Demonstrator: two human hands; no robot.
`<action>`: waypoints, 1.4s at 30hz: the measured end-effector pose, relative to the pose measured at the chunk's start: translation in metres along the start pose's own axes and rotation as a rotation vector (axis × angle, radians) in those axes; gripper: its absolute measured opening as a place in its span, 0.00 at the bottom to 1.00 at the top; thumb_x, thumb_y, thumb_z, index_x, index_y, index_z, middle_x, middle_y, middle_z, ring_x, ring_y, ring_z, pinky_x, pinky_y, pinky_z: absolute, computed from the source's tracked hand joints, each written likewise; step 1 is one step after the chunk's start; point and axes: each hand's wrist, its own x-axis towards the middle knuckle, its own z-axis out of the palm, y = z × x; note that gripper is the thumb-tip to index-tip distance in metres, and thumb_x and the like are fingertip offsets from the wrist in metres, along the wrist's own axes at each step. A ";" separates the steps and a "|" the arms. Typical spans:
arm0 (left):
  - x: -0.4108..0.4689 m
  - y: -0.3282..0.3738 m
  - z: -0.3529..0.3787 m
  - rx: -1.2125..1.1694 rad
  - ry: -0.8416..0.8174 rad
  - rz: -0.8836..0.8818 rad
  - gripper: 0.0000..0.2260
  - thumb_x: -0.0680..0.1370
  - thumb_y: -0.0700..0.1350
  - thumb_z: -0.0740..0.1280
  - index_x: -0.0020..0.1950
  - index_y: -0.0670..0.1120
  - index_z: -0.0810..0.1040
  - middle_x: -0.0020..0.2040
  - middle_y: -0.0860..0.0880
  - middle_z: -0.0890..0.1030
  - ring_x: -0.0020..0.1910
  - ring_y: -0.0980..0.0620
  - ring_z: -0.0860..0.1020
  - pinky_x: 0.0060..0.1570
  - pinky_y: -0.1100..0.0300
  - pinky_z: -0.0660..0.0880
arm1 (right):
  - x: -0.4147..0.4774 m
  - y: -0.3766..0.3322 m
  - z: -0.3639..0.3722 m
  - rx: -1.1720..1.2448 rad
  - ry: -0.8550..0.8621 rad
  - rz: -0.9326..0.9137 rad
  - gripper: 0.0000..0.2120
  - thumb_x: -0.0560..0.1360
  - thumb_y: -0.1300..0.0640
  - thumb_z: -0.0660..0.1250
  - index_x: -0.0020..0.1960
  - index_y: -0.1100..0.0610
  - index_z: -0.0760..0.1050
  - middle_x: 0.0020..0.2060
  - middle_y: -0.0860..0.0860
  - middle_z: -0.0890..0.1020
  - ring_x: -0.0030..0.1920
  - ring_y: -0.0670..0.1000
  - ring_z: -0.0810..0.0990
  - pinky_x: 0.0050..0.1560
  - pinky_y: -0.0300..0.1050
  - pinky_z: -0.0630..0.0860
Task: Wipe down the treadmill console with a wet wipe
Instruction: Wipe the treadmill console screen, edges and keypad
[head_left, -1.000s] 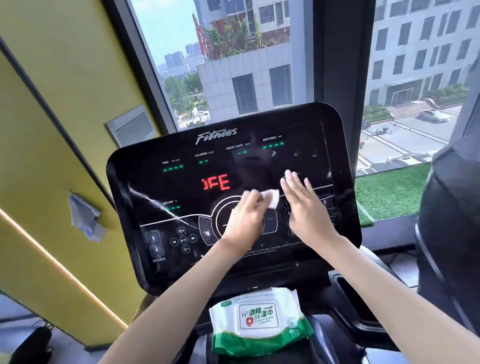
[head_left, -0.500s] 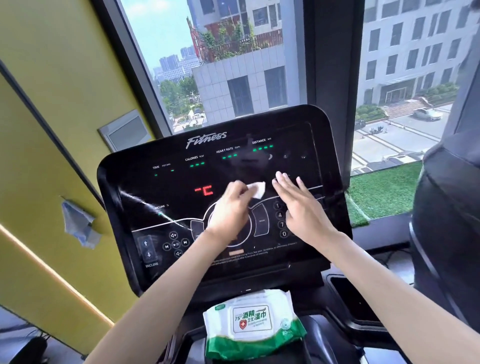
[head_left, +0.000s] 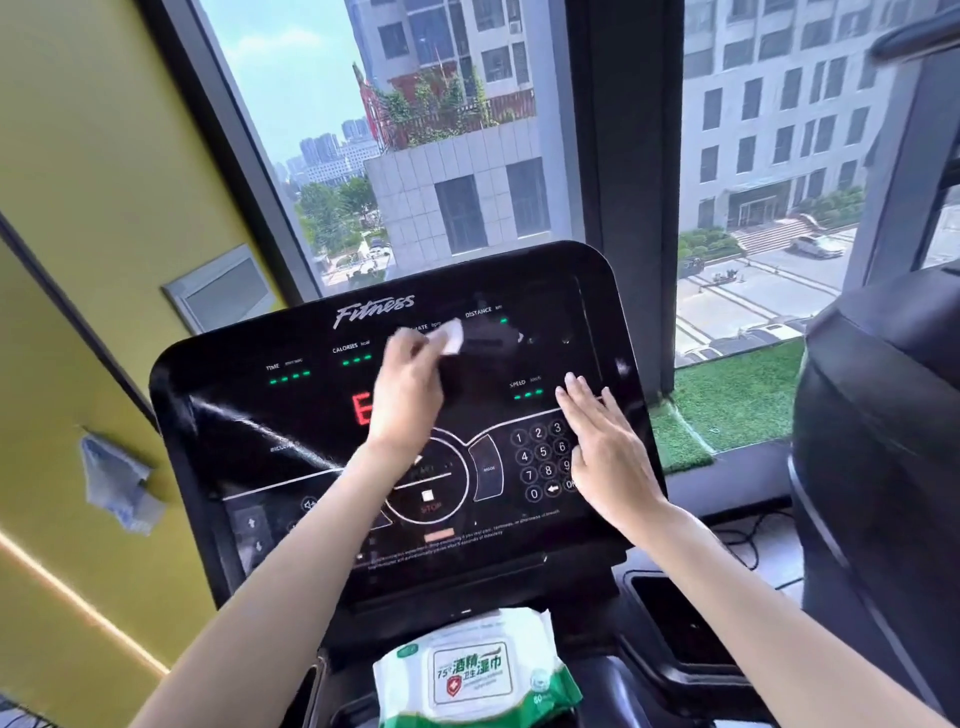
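**A:** What's nearest you?
**B:** A soft white-and-green wipes pack (head_left: 475, 675). The label reads "75%" beside Chinese characters, and the frame cuts off its bottom.

**A:** And the panel?
**B:** Glossy black treadmill console (head_left: 234, 415). My forearm crosses the round dial marked "STOP". My right grip (head_left: 608, 452) lies flat, fingers straight, on the number keypad (head_left: 540, 460), hiding its right edge.

**A:** The wipe?
**B:** Higher up. My left grip (head_left: 405, 395) is curled round the white wet wipe (head_left: 451, 336), pressing it on the heart-rate label, so only "ATE bpm" shows. I read "TIME", "CALORIES", "DISTANCE", "SPEED", a half-hidden red "E", and "Fitness" along the top. Beyond is a window (head_left: 467, 130) onto grey blocks.
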 end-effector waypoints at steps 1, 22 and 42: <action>0.006 -0.006 -0.003 0.006 0.105 -0.078 0.14 0.74 0.29 0.62 0.56 0.38 0.80 0.42 0.41 0.74 0.40 0.44 0.73 0.39 0.53 0.75 | 0.000 0.000 0.002 -0.023 -0.012 0.000 0.36 0.64 0.75 0.68 0.70 0.64 0.65 0.71 0.57 0.65 0.71 0.49 0.61 0.71 0.51 0.59; -0.014 0.039 0.029 0.021 -0.167 0.301 0.17 0.69 0.27 0.64 0.55 0.40 0.77 0.43 0.44 0.73 0.42 0.44 0.73 0.32 0.51 0.77 | 0.001 -0.009 0.003 -0.188 -0.041 0.003 0.37 0.59 0.72 0.72 0.67 0.66 0.69 0.67 0.61 0.70 0.68 0.56 0.69 0.68 0.55 0.65; 0.029 0.048 0.032 0.081 -0.051 0.128 0.20 0.66 0.24 0.60 0.54 0.38 0.78 0.43 0.42 0.72 0.41 0.44 0.69 0.32 0.51 0.74 | 0.000 -0.006 0.001 -0.234 -0.120 -0.017 0.41 0.59 0.68 0.74 0.70 0.65 0.64 0.70 0.60 0.67 0.70 0.56 0.65 0.70 0.54 0.63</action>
